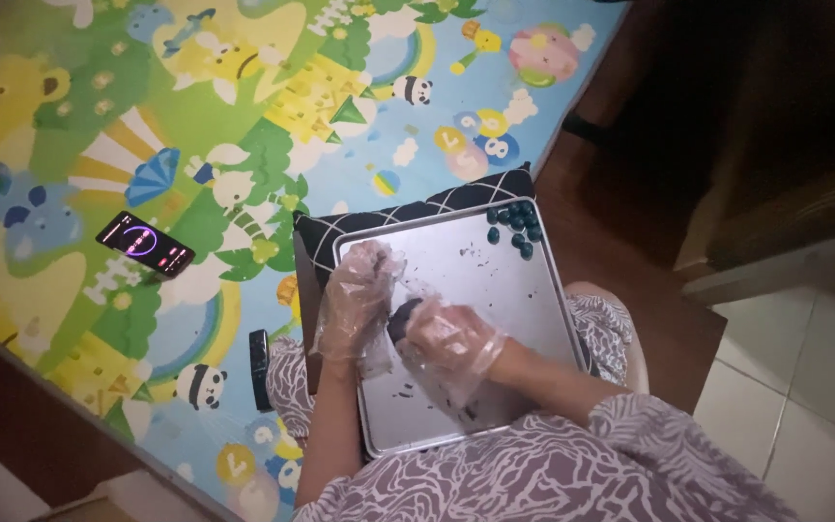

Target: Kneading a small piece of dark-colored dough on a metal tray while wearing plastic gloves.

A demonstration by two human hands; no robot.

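A single head-worn camera looks steeply down from above the seated person, close enough that both gloved hands sit near the centre of the view, over a metal tray point(533, 290) resting on a cushion point(408, 215) across the lap. The person's patterned clothing fills the edge at 6 o'clock; the view faces toward 12 o'clock, across a colourful play mat point(244, 116) with a phone point(145, 244) at 9 o'clock. Tiled floor point(804, 406) shows at 4 o'clock, dark furniture at 2 o'clock.
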